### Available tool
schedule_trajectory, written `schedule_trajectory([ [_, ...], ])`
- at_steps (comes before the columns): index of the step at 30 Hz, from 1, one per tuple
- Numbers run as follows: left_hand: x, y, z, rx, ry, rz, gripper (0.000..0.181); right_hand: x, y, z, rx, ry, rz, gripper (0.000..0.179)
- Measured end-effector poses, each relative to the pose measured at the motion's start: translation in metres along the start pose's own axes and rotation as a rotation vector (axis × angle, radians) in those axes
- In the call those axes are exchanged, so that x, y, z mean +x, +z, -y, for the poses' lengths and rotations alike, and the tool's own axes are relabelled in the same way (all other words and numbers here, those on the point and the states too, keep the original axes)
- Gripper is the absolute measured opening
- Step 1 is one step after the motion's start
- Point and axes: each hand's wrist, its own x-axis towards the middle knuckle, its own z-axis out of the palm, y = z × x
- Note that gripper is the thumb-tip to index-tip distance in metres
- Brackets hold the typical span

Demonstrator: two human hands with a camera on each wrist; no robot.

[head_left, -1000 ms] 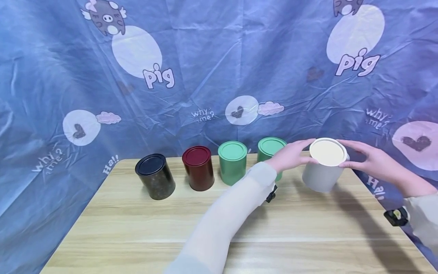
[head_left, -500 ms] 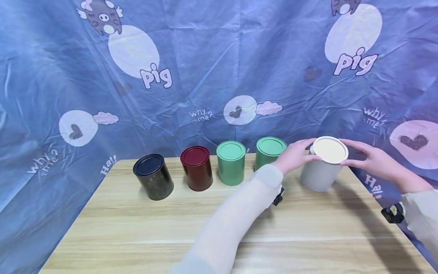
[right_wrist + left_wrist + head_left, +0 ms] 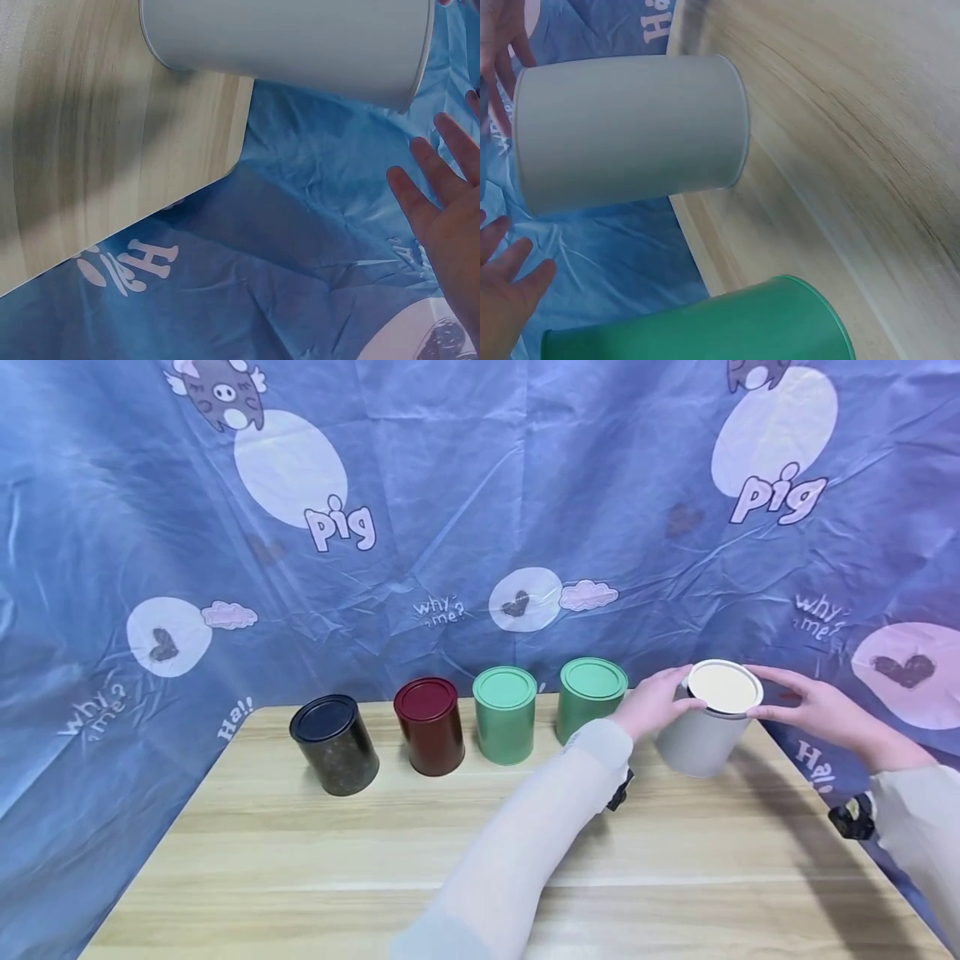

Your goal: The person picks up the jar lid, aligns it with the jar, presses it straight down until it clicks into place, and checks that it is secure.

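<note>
A white-grey paint can stands upright at the table's back right, with a pale round lid on top. A dark line shows under the lid's front edge. From the left, my left hand holds the lid's edge between thumb and fingers. My right hand holds the opposite edge the same way. The left wrist view shows the can's side and spread fingers of the left hand. In the right wrist view, the right hand's outer fingers extend apart from the can; the lid is out of sight.
To the left stand a green can partly behind my left arm, another green can, a dark red can and a black can. A blue patterned cloth hangs behind the wooden table.
The dark line between the lid and the can has become visible. My left forearm has shifted a little to the right; the other cans stand where they were.
</note>
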Motion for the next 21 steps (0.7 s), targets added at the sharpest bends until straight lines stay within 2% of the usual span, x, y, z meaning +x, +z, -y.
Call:
schedule_trajectory([
  [6, 0.0027, -0.0017, -0.0032, -0.004, 0.023, 0.042, 0.064, 0.0040, -0.0016, -0.0047, 0.017, 0.061, 0.059, 0.063],
  [13, 0.0063, 0.0014, -0.0026, -0.024, 0.004, 0.055, 0.063, 0.0066, -0.0046, -0.0041, 0.053, 0.118, 0.129, 0.064],
  [21, 0.0107, 0.0070, -0.0046, -0.051, -0.023, 0.071, 0.063, 0.0031, -0.0083, -0.0079, 0.046, 0.146, 0.151, 0.064],
])
